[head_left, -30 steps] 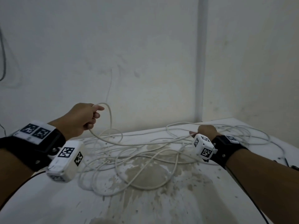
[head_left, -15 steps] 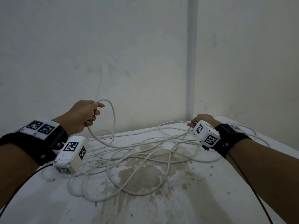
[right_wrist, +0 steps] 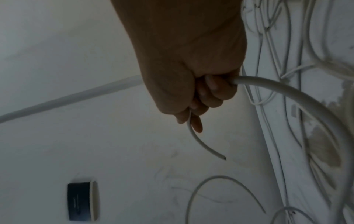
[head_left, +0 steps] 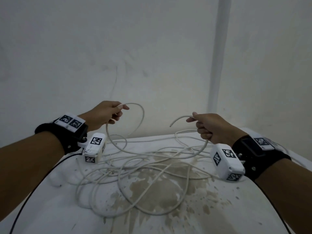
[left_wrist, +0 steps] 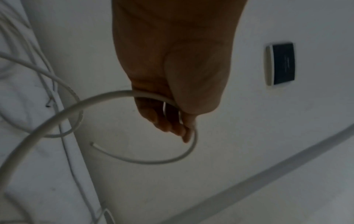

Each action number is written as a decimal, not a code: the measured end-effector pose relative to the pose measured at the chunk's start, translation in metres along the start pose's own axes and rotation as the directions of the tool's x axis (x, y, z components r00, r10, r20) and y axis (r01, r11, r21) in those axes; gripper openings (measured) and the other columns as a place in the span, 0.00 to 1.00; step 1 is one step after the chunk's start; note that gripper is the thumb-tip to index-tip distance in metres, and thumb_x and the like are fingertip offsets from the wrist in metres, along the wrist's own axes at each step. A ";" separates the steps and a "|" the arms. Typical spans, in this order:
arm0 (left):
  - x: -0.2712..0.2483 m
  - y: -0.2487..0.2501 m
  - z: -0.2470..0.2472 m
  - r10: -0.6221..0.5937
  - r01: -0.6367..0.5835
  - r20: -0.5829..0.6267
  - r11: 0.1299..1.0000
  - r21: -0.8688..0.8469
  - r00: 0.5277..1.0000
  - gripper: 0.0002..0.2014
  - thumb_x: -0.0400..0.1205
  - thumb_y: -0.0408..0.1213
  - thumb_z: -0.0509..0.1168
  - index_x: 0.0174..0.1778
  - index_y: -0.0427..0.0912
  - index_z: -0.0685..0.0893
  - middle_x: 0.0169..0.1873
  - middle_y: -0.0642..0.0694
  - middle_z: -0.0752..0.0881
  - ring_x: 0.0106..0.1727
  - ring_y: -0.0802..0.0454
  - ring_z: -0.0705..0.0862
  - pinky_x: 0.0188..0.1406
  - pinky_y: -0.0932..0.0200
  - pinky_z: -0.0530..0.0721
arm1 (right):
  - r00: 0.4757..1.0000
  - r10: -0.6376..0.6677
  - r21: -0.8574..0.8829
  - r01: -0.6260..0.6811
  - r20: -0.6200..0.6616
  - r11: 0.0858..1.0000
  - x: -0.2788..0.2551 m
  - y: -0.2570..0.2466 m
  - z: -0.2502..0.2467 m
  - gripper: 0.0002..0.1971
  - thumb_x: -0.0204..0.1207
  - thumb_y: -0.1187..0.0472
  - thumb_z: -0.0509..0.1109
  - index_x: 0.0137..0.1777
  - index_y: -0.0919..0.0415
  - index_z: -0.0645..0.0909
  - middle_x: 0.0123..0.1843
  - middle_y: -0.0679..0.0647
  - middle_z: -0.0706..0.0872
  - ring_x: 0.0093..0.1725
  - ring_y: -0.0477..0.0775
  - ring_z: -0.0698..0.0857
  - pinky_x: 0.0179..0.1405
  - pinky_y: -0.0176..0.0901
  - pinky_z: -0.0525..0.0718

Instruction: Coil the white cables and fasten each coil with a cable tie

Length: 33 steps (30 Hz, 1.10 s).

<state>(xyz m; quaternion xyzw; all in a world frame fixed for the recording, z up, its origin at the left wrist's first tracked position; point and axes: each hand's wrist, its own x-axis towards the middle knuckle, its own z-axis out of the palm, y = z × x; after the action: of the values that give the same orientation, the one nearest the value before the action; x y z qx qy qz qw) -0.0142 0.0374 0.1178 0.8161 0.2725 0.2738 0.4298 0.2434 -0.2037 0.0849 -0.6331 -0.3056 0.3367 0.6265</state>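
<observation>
Both hands up, each gripping white cable
We see left hand [head_left: 103, 115] fisted round a loop [head_left: 135, 119], right hand [head_left: 211, 127] round a cut end [head_left: 177, 119]; possibly one cable [head_left: 152, 179], tangle on counter [head_left: 50, 208].

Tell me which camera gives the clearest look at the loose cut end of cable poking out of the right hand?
The right wrist view: the cut end shows large against the wall, curving out below the right hand. The head view shows it smaller. In the left wrist view a cable tip appears, but whose is unclear.
</observation>
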 end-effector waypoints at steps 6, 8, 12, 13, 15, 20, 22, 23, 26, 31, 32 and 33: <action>0.020 -0.003 -0.015 0.013 -0.021 -0.132 0.998 -0.063 0.991 0.16 0.91 0.38 0.57 0.70 0.37 0.81 0.42 0.44 0.84 0.40 0.52 0.84 0.39 0.60 0.85 | 0.998 -0.033 0.106 0.038 -0.045 0.994 0.013 -0.003 0.017 0.15 0.90 0.55 0.58 0.47 0.64 0.78 0.23 0.47 0.60 0.19 0.44 0.55 0.15 0.34 0.52; 0.026 -0.019 -0.016 -0.093 0.132 -0.143 0.945 0.298 0.985 0.25 0.88 0.40 0.62 0.81 0.38 0.70 0.67 0.38 0.80 0.60 0.44 0.83 0.57 0.50 0.84 | 0.998 -0.022 0.138 0.031 -0.062 0.990 0.015 -0.002 0.021 0.15 0.90 0.55 0.56 0.45 0.62 0.77 0.23 0.47 0.60 0.18 0.43 0.55 0.13 0.34 0.52; 0.013 -0.041 -0.001 -0.148 0.222 -0.173 0.788 0.574 0.974 0.27 0.83 0.43 0.68 0.76 0.38 0.73 0.71 0.36 0.77 0.70 0.40 0.78 0.65 0.52 0.77 | 0.995 -0.021 0.232 0.044 -0.098 0.972 0.012 0.001 0.026 0.15 0.90 0.56 0.55 0.43 0.61 0.75 0.24 0.48 0.60 0.17 0.43 0.56 0.12 0.33 0.54; 0.002 -0.036 0.007 -0.126 0.193 -0.160 0.823 0.535 0.979 0.18 0.84 0.42 0.67 0.66 0.36 0.81 0.60 0.37 0.83 0.61 0.42 0.82 0.55 0.55 0.79 | 0.994 -0.020 0.265 0.047 -0.103 0.963 0.011 0.001 0.027 0.15 0.90 0.56 0.55 0.43 0.61 0.74 0.24 0.48 0.61 0.17 0.43 0.56 0.12 0.33 0.54; -0.027 -0.025 0.027 -0.157 0.163 -0.048 0.899 0.407 0.986 0.13 0.85 0.42 0.67 0.44 0.35 0.87 0.39 0.41 0.86 0.40 0.47 0.85 0.39 0.59 0.80 | 0.993 -0.011 0.343 0.050 -0.114 0.938 0.011 0.002 0.031 0.15 0.91 0.57 0.55 0.42 0.60 0.73 0.23 0.48 0.62 0.17 0.44 0.56 0.12 0.33 0.54; -0.103 0.005 0.090 -0.416 0.441 0.491 0.895 0.071 0.765 0.31 0.87 0.60 0.54 0.56 0.33 0.87 0.43 0.40 0.92 0.40 0.47 0.90 0.43 0.57 0.88 | 0.994 0.020 0.585 0.045 -0.104 0.810 0.010 -0.001 0.063 0.17 0.91 0.56 0.52 0.41 0.60 0.72 0.21 0.47 0.64 0.16 0.44 0.58 0.12 0.33 0.56; -0.111 0.012 0.107 -0.419 0.595 0.567 0.787 -0.163 0.709 0.36 0.87 0.64 0.49 0.66 0.30 0.78 0.53 0.32 0.91 0.50 0.42 0.91 0.50 0.53 0.88 | 0.996 0.019 0.657 0.040 -0.083 0.753 0.005 -0.001 0.079 0.17 0.91 0.56 0.51 0.41 0.60 0.72 0.24 0.48 0.63 0.15 0.44 0.58 0.11 0.33 0.56; -0.109 0.015 0.112 -0.415 0.639 0.546 0.701 -0.317 0.727 0.37 0.87 0.64 0.48 0.67 0.28 0.74 0.54 0.30 0.90 0.53 0.39 0.91 0.51 0.51 0.89 | 0.997 0.016 0.679 0.037 -0.071 0.733 0.002 0.000 0.086 0.17 0.91 0.56 0.51 0.41 0.60 0.72 0.25 0.48 0.62 0.15 0.44 0.58 0.11 0.33 0.56; -0.096 0.026 0.112 -0.441 0.467 0.259 0.471 -0.748 0.859 0.27 0.91 0.53 0.51 0.59 0.26 0.74 0.52 0.27 0.87 0.47 0.36 0.89 0.44 0.48 0.89 | 0.999 -0.003 0.669 0.035 -0.049 0.743 -0.012 0.004 0.098 0.17 0.92 0.56 0.51 0.42 0.60 0.72 0.27 0.49 0.61 0.16 0.45 0.58 0.12 0.34 0.58; -0.083 0.040 0.085 -0.532 0.148 -0.126 0.441 -0.885 0.837 0.11 0.88 0.25 0.46 0.59 0.32 0.72 0.41 0.33 0.79 0.38 0.40 0.83 0.36 0.46 0.85 | 0.999 -0.032 0.509 0.048 -0.039 0.859 -0.031 0.022 0.094 0.15 0.91 0.56 0.53 0.48 0.62 0.76 0.24 0.49 0.63 0.18 0.46 0.59 0.18 0.36 0.65; -0.082 0.041 0.080 -0.534 0.137 -0.173 0.491 -0.860 0.827 0.10 0.87 0.23 0.47 0.54 0.31 0.74 0.39 0.36 0.77 0.36 0.43 0.81 0.35 0.47 0.86 | 0.999 -0.031 0.487 0.043 -0.032 0.872 -0.032 0.025 0.091 0.15 0.91 0.55 0.54 0.49 0.62 0.77 0.24 0.49 0.63 0.18 0.47 0.59 0.19 0.37 0.67; -0.081 0.041 0.076 -0.530 0.134 -0.220 0.550 -0.825 0.819 0.10 0.87 0.22 0.48 0.48 0.30 0.75 0.38 0.37 0.76 0.34 0.46 0.79 0.33 0.49 0.87 | 0.999 -0.029 0.474 0.038 -0.026 0.880 -0.033 0.027 0.088 0.15 0.91 0.54 0.54 0.50 0.62 0.78 0.24 0.49 0.62 0.19 0.47 0.58 0.19 0.37 0.68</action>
<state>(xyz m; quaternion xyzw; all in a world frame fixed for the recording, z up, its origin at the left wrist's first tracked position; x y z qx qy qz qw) -0.0107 -0.0799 0.0988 0.3918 0.3711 0.4534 0.7094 0.1523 -0.1795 0.0602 -0.4583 -0.2188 0.3845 0.7709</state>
